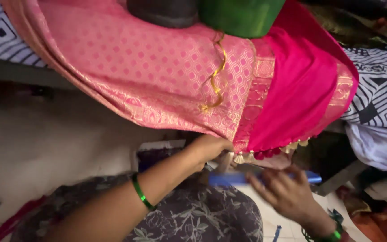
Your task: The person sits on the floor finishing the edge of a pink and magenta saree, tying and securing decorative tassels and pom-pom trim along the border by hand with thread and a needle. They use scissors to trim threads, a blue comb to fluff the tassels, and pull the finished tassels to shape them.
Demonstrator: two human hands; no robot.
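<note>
A pink brocade cloth [157, 76] with gold patterning is draped across the upper half of the frame. A plain magenta panel [301, 94] adjoins it at the right, bordered by a woven gold band. A loose gold thread [216, 80] hangs over the pink cloth near the centre. The lower hem is trimmed with small tassels [265, 154] in cream and red.

At the top centre, a dark rounded object [164, 11] and a green rounded object [240, 15] rest on the cloth; their contents cannot be told. Black-and-white patterned fabric [381, 94] is seen at the right edge and at the upper left corner.

The left hand [209, 150] is closed on the hem just beside the tassels, its fingers largely hidden under the cloth. A green bangle [142, 193] is worn on that forearm. The right hand [287, 192], blurred, is held with fingers loosely spread over a blue flat object [236, 178]; whether it is gripped cannot be told.

A floral dark garment [193, 215] fills the lower centre. Pale floor [45, 143] is visible at the left, under the overhanging cloth edge.
</note>
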